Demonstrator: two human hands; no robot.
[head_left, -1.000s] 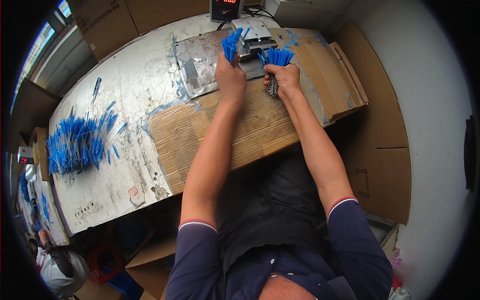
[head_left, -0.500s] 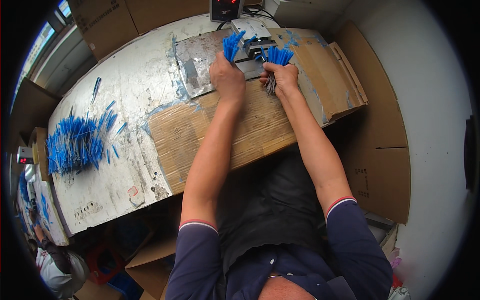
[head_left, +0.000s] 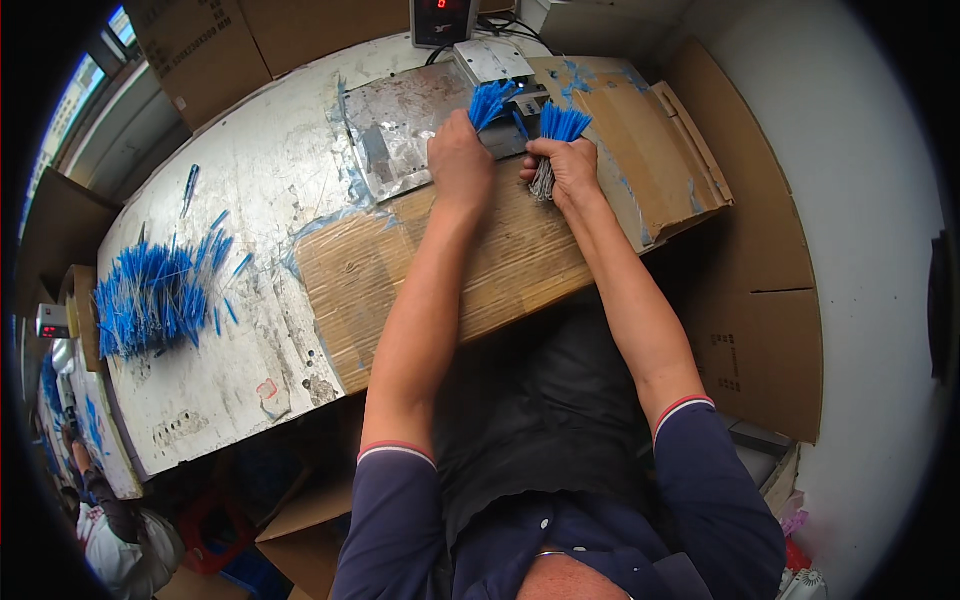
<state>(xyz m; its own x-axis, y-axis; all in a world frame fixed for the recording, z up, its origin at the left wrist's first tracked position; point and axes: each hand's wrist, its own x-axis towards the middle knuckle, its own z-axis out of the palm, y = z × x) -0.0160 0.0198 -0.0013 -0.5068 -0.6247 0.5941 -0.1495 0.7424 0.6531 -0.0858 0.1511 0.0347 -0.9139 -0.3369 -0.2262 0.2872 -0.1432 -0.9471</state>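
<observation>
Nearest the camera, 2 bare forearms come out of dark blue sleeves and reach away over a flat sheet of brown cardboard (head_left: 470, 270) lying on the worn metal table (head_left: 250, 200). The left hand (head_left: 459, 160) is curled shut at the far edge of the cardboard, its fingers closed around a small bundle of blue-tipped pieces (head_left: 489, 102) that fans up and away from the fist. Just to its right, close but apart, the right hand (head_left: 567, 172) is also closed in a fist, gripping a second blue-tipped bundle (head_left: 561, 124); that bundle's blue ends stand up on the far side and its pale ends hang down on the near side of the fingers. Both bundles sit right at a small grey machine (head_left: 500, 70) on a metal plate (head_left: 400, 120); whether they touch it cannot be told. Far to the left on the table, well apart from both hands, lies a loose heap of the same blue pieces (head_left: 150, 295).
</observation>
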